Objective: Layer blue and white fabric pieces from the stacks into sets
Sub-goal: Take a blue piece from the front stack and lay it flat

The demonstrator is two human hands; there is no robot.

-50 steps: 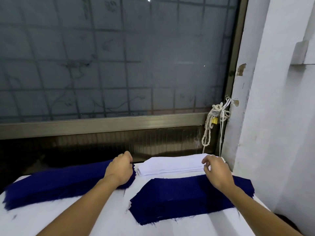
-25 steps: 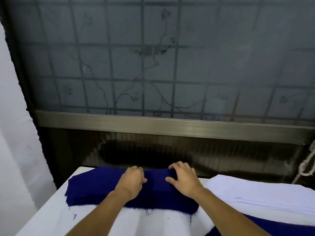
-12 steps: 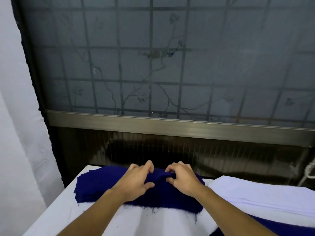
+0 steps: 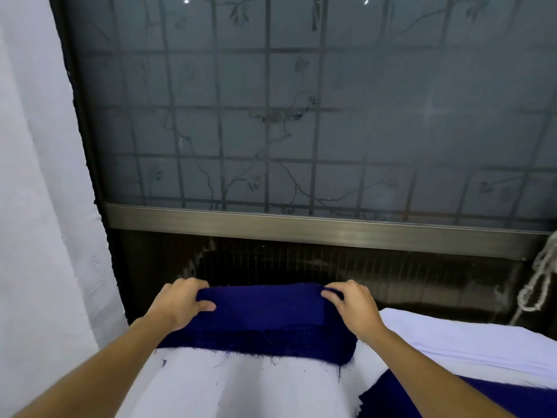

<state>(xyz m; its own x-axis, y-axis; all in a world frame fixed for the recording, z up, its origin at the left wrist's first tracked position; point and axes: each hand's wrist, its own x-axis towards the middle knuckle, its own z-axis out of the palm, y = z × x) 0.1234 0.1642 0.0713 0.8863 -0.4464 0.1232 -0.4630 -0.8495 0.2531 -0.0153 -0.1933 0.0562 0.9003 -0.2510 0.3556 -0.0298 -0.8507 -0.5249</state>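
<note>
A dark blue fabric piece is raised off the blue stack at the table's far edge. My left hand pinches its left end, thumb in front and fingers behind. The right end is pinched the same way by my right hand. A stack of white fabric pieces lies to the right of the blue stack. In the bottom right corner lies another blue fabric set, partly hidden by my right forearm.
The table has a white cover. Behind it stands a frosted window with a metal grille and a metal sill. A white wall is at the left. A knotted white rope hangs at the right.
Both hands came together on the blue stack, then spread apart to the ends of the top piece and lifted it. The camera view shifted left from the white stack.
</note>
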